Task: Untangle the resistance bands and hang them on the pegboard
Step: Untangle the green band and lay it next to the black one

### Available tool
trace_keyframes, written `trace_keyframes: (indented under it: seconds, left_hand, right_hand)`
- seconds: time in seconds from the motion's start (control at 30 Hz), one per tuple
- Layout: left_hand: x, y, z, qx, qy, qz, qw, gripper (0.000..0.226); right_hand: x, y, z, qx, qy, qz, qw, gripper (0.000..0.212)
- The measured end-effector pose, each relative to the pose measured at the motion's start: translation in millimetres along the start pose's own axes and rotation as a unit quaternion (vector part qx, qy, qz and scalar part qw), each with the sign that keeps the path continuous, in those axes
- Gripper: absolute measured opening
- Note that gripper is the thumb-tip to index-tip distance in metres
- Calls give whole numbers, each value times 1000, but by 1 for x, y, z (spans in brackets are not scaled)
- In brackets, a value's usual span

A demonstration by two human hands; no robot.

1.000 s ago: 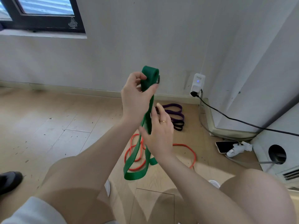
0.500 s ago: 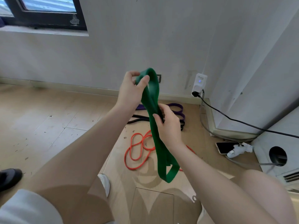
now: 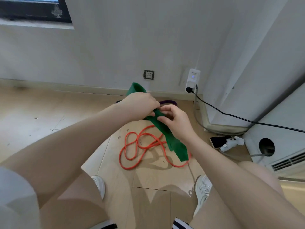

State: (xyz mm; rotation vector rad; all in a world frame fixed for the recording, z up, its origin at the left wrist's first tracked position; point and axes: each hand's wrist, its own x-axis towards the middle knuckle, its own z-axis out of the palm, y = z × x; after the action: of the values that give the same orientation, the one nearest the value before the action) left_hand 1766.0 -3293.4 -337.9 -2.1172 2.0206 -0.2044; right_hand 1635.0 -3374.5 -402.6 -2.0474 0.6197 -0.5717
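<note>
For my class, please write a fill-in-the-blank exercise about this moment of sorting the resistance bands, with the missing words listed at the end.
1. Both the left hand and the right hand grip the wide band whose colour is ____.
2. The thin orange band lies in loops on the ____.
3. Behind the hands, a band of ____ colour peeks out near the wall.
4. The phone lies on the floor to the person's ____ side.

Missing words: green; floor; purple; right
</note>
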Motion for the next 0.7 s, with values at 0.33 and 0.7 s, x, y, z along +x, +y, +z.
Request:
trace_keyframes:
  seconds: [0.33,0.7]
  left_hand:
    - [-26,-13,-5,-147,167,-67,973,26]
    - [25,-48,83,-129,49,-211,968,32]
  right_hand:
    - [9,9,-25,-26,-214,5,976,59]
    - [97,59,-18,-429,-195,-129,872,55]
